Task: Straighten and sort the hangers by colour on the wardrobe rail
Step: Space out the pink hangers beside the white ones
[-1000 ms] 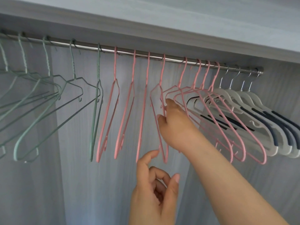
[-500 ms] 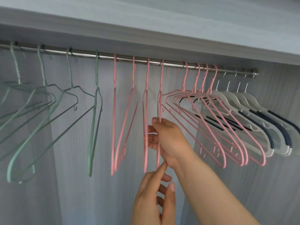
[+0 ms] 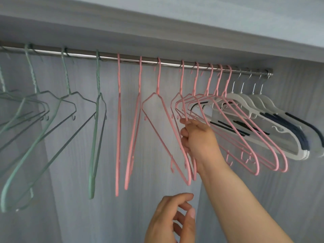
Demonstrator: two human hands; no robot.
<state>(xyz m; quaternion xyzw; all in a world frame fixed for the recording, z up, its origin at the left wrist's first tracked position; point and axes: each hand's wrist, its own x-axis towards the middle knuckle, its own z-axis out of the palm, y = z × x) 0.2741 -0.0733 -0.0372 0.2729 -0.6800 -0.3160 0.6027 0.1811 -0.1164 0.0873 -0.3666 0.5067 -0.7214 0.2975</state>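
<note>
My right grip (image 3: 198, 139) has slid right along the rail (image 3: 78, 53), fingers curled round one pink hanger (image 3: 182, 78), closing it on the pink bunch (image 3: 227, 81) to tighten that colour group, I judge. My left grip (image 3: 171, 220) has dropped clear and hangs loosely curled and empty. Three loose pink hangers (image 3: 118, 102) hang mid-rail with open gaps between them. The white hangers (image 3: 245, 102) crowd the rail's right end and the green hangers (image 3: 98, 79) its left.

Under a shelf (image 3: 157, 23), a rail (image 3: 133, 59) carries thin hangers (image 3: 98, 81) left and centre, thick hangers (image 3: 245, 102) at its right end. The right hand (image 3: 198, 137) grips a centre hanger (image 3: 182, 79), left hand (image 3: 166, 218) below.
</note>
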